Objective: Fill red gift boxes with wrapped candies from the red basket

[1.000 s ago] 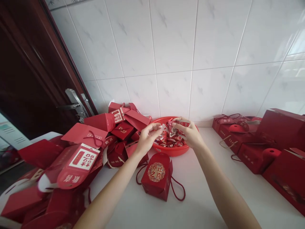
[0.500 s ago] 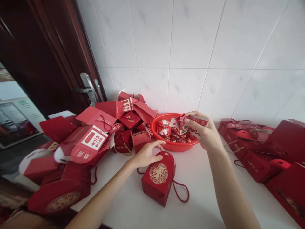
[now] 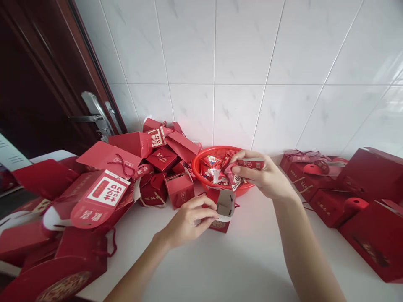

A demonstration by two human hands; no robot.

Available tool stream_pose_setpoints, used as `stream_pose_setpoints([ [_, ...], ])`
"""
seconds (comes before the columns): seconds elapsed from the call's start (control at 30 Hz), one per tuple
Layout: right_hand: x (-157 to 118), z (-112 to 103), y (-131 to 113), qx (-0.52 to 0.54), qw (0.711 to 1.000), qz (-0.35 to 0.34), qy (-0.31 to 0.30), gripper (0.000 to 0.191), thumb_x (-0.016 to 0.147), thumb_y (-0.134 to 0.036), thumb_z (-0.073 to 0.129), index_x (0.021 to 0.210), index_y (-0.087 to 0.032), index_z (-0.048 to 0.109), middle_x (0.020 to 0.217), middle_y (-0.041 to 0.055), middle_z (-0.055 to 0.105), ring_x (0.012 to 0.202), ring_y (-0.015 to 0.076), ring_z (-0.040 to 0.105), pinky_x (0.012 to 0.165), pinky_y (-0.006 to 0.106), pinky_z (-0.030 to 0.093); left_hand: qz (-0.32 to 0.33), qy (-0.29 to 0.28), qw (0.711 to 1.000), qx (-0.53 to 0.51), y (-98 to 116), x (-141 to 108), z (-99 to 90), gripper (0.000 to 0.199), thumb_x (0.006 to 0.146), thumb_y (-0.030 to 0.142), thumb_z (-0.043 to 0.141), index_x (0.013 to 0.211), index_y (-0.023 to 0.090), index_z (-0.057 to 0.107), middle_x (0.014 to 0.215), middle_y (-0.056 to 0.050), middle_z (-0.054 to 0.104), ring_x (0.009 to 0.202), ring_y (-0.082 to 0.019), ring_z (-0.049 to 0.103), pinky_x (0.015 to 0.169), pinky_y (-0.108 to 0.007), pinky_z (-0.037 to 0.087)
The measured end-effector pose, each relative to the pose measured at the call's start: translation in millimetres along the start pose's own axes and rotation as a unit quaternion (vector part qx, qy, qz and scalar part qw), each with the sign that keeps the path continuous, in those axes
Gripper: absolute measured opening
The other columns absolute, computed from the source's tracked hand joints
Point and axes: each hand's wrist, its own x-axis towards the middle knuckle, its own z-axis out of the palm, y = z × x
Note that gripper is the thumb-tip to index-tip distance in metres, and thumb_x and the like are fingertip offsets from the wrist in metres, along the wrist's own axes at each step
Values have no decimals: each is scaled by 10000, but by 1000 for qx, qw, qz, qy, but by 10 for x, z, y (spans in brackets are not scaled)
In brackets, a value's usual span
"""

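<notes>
My left hand (image 3: 192, 218) is closed on the edge of a small red gift box (image 3: 222, 225), which stands upright with its top open and its pale inside showing. In my right hand (image 3: 267, 174) are several wrapped candies (image 3: 233, 174) in red and white wrappers, pinched between thumb and fingers just above and behind the box opening. Right behind it, a red plastic basket (image 3: 197, 170) holds more wrapped candies (image 3: 210, 167). My right hand hides part of the basket's right side.
A heap of red gift boxes (image 3: 107, 188) lies on the left of the white table (image 3: 252, 260). More red boxes (image 3: 371, 239) stand on the right. A tiled wall (image 3: 239, 50) rises behind, and a dark door with a metal handle (image 3: 94, 111) is at the left.
The box that lay on the table now stands upright with its top open, gripped by my left hand. My right hand has brought the candies left, closer to it. The view has shifted slightly right.
</notes>
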Motion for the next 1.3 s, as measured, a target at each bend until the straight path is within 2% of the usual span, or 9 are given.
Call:
stream_pose_setpoints([
  [0.13, 56, 38, 88, -21, 998, 16, -49, 207, 783, -367, 775, 840, -186, 691, 790, 24, 679, 720, 151, 606, 668, 273, 470, 43, 31, 995, 84, -33, -84, 59, 198, 902, 84, 561, 909, 216, 708, 975, -49, 719, 966, -178, 662, 990, -376, 504],
  [0.2, 95, 75, 147, -22, 998, 19, -62, 197, 782, -359, 773, 844, -188, 697, 814, 19, 674, 739, 149, 604, 688, 272, 467, 50, 35, 991, 117, -39, -105, 53, 193, 896, 87, 561, 899, 224, 697, 1050, -50, 729, 1033, -199, 658, 1049, -418, 457],
  [0.43, 193, 118, 341, -143, 983, 73, -92, 98, 799, -278, 706, 860, -202, 719, 873, 16, 697, 829, 177, 622, 755, 290, 477, -30, 46, 983, 174, -61, -157, 22, 148, 868, 110, 536, 813, 212, 629, 1152, -75, 709, 1050, -232, 640, 940, -396, 439],
  [0.67, 150, 73, 314, -235, 955, 134, -125, 31, 811, -221, 665, 820, -216, 694, 753, -14, 666, 693, 144, 585, 610, 251, 423, -67, 14, 981, 180, -48, -200, 11, 113, 795, 110, 539, 768, 215, 571, 1365, -90, 623, 1223, -292, 567, 962, -442, 405],
  [0.87, 146, 125, 304, -211, 969, 98, -79, 36, 805, -236, 686, 824, -214, 707, 807, -6, 679, 704, 141, 592, 626, 256, 441, -82, 16, 981, 173, -43, -213, 11, 119, 767, 102, 547, 751, 215, 580, 1367, -98, 618, 1213, -304, 568, 980, -472, 405],
  [1.0, 187, 230, 335, -146, 988, 30, -30, 72, 856, -270, 641, 859, -207, 676, 858, 12, 687, 772, 158, 613, 700, 277, 479, -76, 18, 983, 166, -50, -217, 14, 120, 761, 101, 540, 736, 217, 562, 1405, -91, 593, 1250, -303, 546, 998, -475, 409],
  [1.1, 196, 271, 351, -166, 984, 0, -62, 66, 860, -250, 626, 855, -203, 672, 855, 15, 681, 798, 167, 613, 729, 282, 484, -75, 26, 983, 165, -57, -223, 22, 115, 763, 112, 536, 739, 222, 557, 1363, -88, 618, 1249, -295, 549, 1024, -485, 399],
  [1.2, 182, 245, 363, -240, 962, 26, -125, 81, 852, -205, 601, 823, -209, 676, 798, 6, 680, 734, 163, 601, 670, 270, 461, -77, 31, 983, 164, -63, -228, 32, 112, 760, 116, 532, 756, 224, 562, 1339, -92, 628, 1247, -292, 554, 1058, -505, 373],
  [1.3, 168, 198, 356, -285, 950, 32, -123, 155, 865, -175, 540, 815, -212, 682, 780, 6, 684, 706, 160, 594, 637, 266, 431, -78, 28, 984, 159, -60, -226, 29, 123, 756, 102, 522, 749, 221, 553, 1400, -82, 593, 1280, -290, 535, 1082, -505, 352],
])
